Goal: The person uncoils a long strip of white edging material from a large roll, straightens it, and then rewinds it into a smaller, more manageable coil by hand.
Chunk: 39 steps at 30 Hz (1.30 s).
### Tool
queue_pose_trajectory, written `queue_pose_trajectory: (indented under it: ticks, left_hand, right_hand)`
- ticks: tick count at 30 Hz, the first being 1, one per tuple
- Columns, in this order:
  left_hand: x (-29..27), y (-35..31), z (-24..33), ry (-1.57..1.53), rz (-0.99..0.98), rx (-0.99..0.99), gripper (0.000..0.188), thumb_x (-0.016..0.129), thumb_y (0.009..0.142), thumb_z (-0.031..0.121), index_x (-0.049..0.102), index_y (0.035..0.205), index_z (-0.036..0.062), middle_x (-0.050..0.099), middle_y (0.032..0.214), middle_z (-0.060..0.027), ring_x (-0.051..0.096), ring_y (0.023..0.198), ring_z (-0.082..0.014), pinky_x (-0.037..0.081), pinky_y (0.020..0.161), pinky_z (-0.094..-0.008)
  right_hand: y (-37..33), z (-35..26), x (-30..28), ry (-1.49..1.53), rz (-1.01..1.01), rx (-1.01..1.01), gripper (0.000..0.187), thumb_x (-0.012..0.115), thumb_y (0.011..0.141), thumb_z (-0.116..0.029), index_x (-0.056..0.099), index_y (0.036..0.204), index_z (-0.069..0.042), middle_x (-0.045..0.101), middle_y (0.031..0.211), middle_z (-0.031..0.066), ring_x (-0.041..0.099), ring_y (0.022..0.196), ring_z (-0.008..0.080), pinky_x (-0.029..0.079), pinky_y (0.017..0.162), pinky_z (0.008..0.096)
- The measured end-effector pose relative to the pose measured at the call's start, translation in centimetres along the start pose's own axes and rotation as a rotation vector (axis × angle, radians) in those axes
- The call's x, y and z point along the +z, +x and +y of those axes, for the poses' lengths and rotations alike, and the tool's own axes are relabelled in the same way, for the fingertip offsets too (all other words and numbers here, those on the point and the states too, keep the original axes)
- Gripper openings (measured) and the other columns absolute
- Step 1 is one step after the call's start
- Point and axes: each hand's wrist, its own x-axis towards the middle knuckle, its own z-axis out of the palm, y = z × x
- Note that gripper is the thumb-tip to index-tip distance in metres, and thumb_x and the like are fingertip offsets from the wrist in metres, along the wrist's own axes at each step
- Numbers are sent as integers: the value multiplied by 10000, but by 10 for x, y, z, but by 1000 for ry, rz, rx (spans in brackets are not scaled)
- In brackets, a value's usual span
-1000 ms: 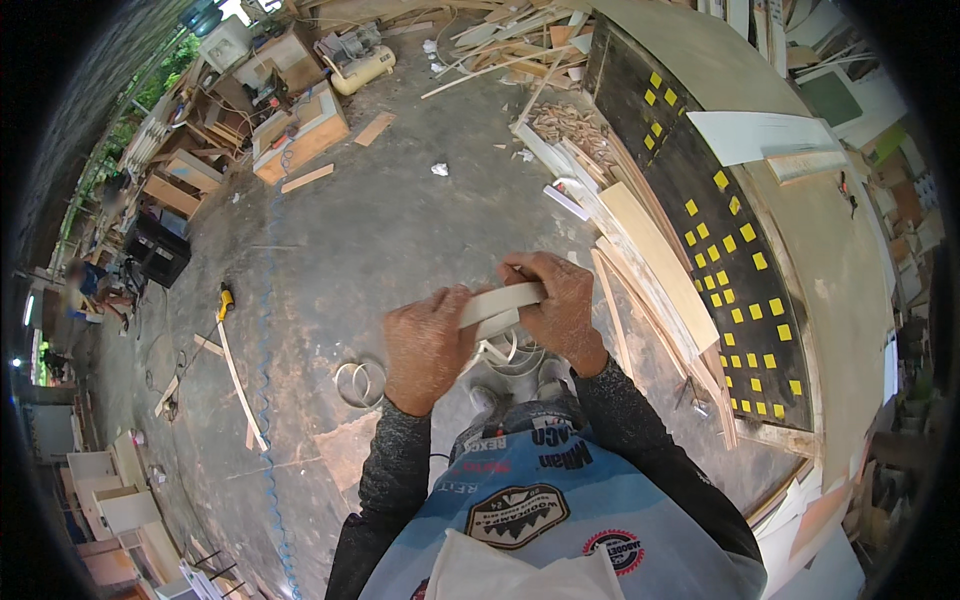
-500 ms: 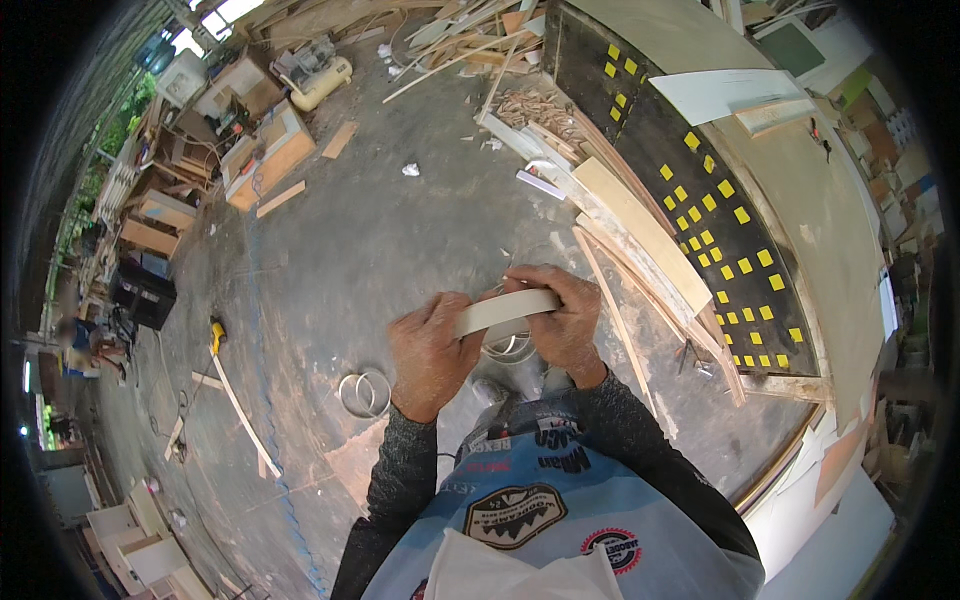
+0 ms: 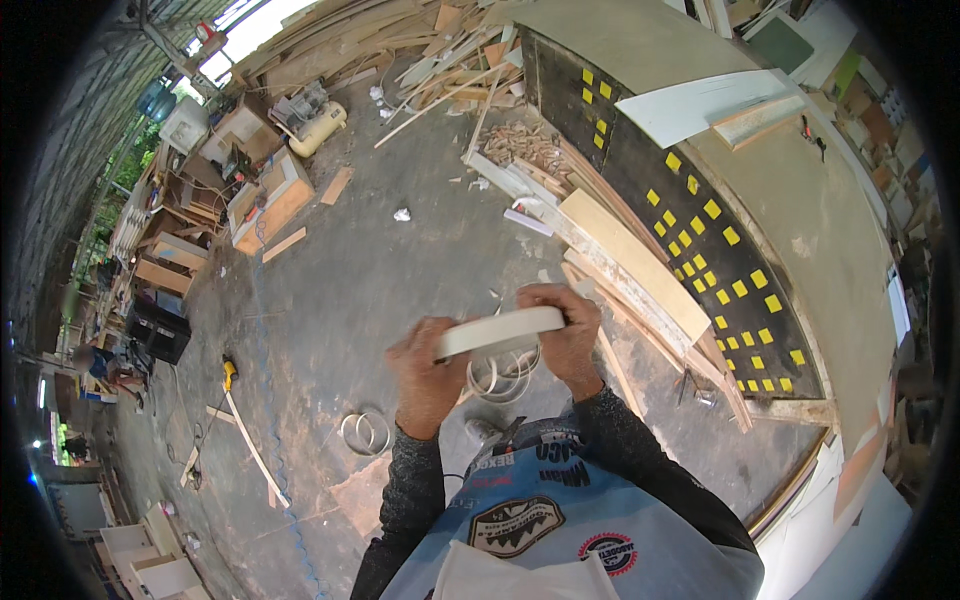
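Note:
Between my two hands is a pale, off-white ring-shaped band (image 3: 502, 332), seen nearly edge-on, so its opening is mostly hidden. My left hand (image 3: 425, 372) grips its left end, fingers curled round it. My right hand (image 3: 568, 338) closes on the opposite end, thumb and fingers pressed against it. Both hands look dusty. Below the band, partly covered by it, several similar pale rings (image 3: 501, 399) lie on the floor near my feet. To the left of them rests another loose pair of rings (image 3: 345, 440).
Long boards (image 3: 640, 265) and strips lie to the right, beside a black panel (image 3: 640, 160) with yellow squares. A yellow-handled tool (image 3: 230, 373), a blue hose (image 3: 275, 420) and a black box (image 3: 158, 330) are at left. An air compressor (image 3: 320, 130) stands at the far left.
The band has tilted from a curved arch to a flatter, more edge-on position. Both hands sit slightly lower in view, and the whole view has shifted a little.

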Motion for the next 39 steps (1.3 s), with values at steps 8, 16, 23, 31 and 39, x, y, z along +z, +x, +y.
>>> queue_pose_trajectory:
  ticks: [8, 16, 23, 31, 39]
  left_hand:
    - [123, 31, 77, 69, 9, -6, 114, 709, 747, 49, 636, 834, 37, 620, 664, -146, 615, 552, -289, 461, 540, -339]
    - [196, 50, 131, -82, 36, -152, 100, 686, 769, 33, 625, 845, 11, 608, 651, -157, 621, 567, -309, 469, 556, -346]
    - [231, 72, 161, -41, -252, 70, 103, 704, 781, 42, 631, 843, 6, 609, 656, -168, 640, 592, -304, 483, 578, -340]
    - [263, 82, 156, -483, -19, -356, 117, 700, 827, 68, 630, 891, 0, 598, 640, -139, 594, 548, -193, 455, 541, -300]
    - [245, 99, 159, -69, -261, 131, 135, 711, 803, 64, 641, 912, 25, 634, 704, -165, 648, 599, -264, 483, 579, -351]
  right_hand:
    - [75, 17, -144, -258, -21, -112, 282, 765, 779, -40, 693, 1048, -80, 691, 761, 43, 634, 670, 124, 493, 602, 277]
    - [99, 46, -236, 575, 108, 384, 208, 666, 848, -16, 660, 1055, -40, 682, 789, 58, 637, 681, 124, 511, 621, 274]
    - [113, 25, -284, -270, 40, -138, 264, 662, 817, 39, 667, 1066, -49, 704, 847, 86, 678, 748, 159, 533, 670, 292]
    - [122, 38, -289, 474, 279, 320, 42, 626, 926, -66, 618, 912, -27, 597, 713, 25, 548, 572, 92, 449, 512, 257]
    - [141, 19, -293, -168, 100, -76, 334, 674, 778, 92, 658, 1081, -49, 698, 852, 53, 651, 756, 120, 519, 656, 249]
